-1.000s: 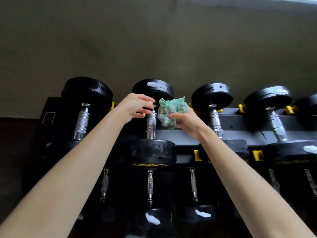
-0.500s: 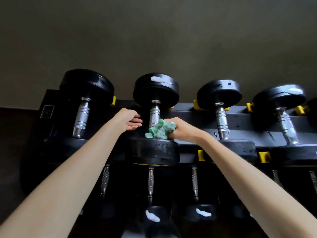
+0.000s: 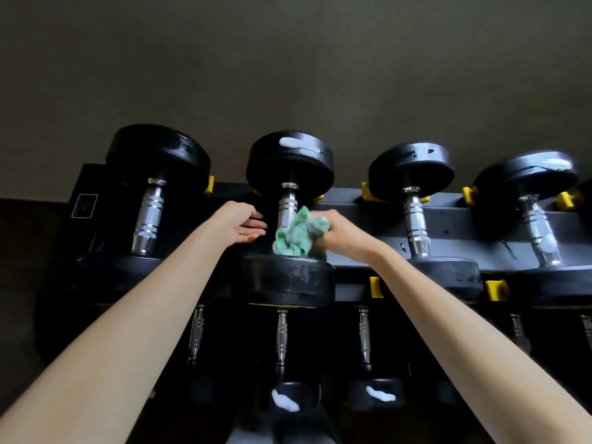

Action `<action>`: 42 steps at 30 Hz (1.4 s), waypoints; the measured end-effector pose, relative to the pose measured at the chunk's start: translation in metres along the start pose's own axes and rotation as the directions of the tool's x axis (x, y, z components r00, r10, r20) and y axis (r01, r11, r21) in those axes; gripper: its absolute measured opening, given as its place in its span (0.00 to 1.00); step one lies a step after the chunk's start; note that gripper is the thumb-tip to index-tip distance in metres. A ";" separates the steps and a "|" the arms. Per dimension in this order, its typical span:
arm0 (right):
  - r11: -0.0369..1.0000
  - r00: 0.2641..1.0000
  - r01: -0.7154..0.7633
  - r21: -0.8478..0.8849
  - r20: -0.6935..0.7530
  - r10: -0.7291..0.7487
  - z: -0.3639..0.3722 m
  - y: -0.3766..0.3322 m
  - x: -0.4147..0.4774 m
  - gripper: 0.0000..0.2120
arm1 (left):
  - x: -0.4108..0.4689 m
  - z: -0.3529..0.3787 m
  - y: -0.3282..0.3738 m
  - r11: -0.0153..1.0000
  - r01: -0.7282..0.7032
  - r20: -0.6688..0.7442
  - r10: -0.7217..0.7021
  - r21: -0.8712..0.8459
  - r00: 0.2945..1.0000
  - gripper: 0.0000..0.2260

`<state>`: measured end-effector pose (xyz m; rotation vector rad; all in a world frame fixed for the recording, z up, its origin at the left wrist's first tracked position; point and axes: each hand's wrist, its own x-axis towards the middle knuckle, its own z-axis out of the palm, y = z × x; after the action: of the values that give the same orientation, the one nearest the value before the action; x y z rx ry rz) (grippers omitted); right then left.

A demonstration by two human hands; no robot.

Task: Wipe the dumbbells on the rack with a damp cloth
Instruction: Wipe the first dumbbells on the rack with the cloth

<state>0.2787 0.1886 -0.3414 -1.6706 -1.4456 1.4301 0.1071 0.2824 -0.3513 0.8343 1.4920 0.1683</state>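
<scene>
Top tier of the rack [image 3: 455, 219]: the right hand [image 3: 339, 233], fingers curled round a bunched green cloth [image 3: 296, 235], holds it against the handle base and near head of the second dumbbell [image 3: 288, 280]. The left hand [image 3: 238, 225] lies just beside the handle, fingers straight and together. White smears [image 3: 299, 144] show on this dumbbell's far head, the fourth dumbbell [image 3: 525, 177] and the lower-tier dumbbells [image 3: 285, 400], so most of the wiping appears undone.

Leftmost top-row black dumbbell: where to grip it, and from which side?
Probably the knurled chrome handle of the leftmost black round-headed dumbbell, at mid-span, coming from above. It lies bare between two wide heads, too broad to wrap, and the dark grey metal rack sits beneath it.
</scene>
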 end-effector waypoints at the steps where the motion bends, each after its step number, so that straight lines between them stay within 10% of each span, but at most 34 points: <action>1: 0.999 0.996 -0.033 0.031 0.083 0.030 -0.001 0.003 -0.007 0.14 | -0.001 0.002 0.000 1.000 0.004 0.007 -0.004 0.008 1.000 0.14; 5: 0.951 0.979 -0.185 0.248 0.125 0.158 -0.008 0.010 -0.005 0.16 | -0.003 0.007 0.002 1.000 0.000 0.027 0.000 0.016 1.000 0.14; 18: 0.952 0.926 -0.237 0.196 0.341 0.160 -0.027 -0.021 -0.007 0.10 | -0.007 0.012 0.005 1.000 0.004 0.025 -0.004 0.003 1.000 0.14; 21: 0.845 0.905 -0.397 0.359 0.306 0.295 -0.036 -0.012 -0.012 0.27 | -0.009 0.011 0.011 1.000 -0.010 0.022 0.010 -0.003 1.000 0.14; 25: 0.607 0.924 -0.380 0.698 0.253 0.288 -0.034 -0.001 -0.021 0.19 | -0.009 0.007 0.016 1.000 -0.015 0.016 0.015 -0.009 1.000 0.15; 30: 0.446 0.795 -0.354 0.822 0.013 0.606 -0.015 0.026 0.011 0.16 | -0.011 0.002 0.013 0.999 -0.024 0.005 0.024 -0.029 1.000 0.15; 34: 0.380 0.827 -0.308 0.872 0.047 0.561 0.009 0.017 0.035 0.12 | -0.006 -0.004 0.007 0.999 -0.027 -0.008 0.027 -0.039 1.000 0.15; 42: 0.558 0.829 -0.525 0.642 0.238 0.506 0.002 0.025 0.008 0.13 | 0.004 -0.007 0.003 0.997 -0.066 -0.117 0.060 -0.049 0.991 0.13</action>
<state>0.2851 0.1880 -0.3671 -1.5967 -0.2656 1.9797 0.1027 0.2899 -0.3521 0.8419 1.5634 0.3062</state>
